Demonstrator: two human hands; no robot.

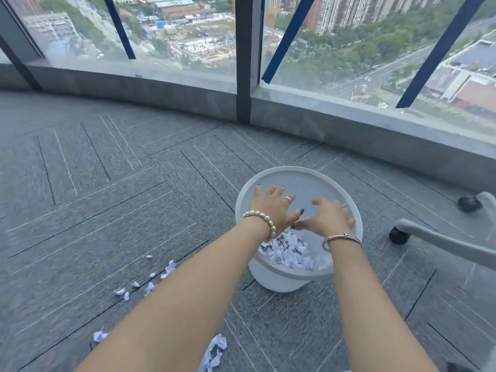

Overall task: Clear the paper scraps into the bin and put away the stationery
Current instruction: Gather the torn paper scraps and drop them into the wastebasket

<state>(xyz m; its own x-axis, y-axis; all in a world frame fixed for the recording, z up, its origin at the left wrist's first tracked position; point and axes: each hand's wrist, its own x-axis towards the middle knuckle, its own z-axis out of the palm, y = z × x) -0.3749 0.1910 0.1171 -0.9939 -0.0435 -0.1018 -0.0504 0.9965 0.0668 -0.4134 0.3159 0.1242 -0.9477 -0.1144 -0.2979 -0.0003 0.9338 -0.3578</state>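
A round white bin [281, 275] stands on the grey carpet, with a heap of torn paper scraps [288, 253] lying inside it. Both my hands hover over the bin's mouth, palms down. My left hand [272, 208] has its fingers spread and holds nothing I can see. My right hand [328, 217] is beside it, fingers relaxed and spread, thumbs nearly touching. More paper scraps [149, 283] are scattered on the carpet left of the bin, and others lie near the bottom edge [214, 350]. No stationery is in view.
A grey office chair base with black castors [400, 234] stands to the right of the bin. A low ledge and floor-to-ceiling windows [243, 57] run along the back. Carpet stretches to the left.
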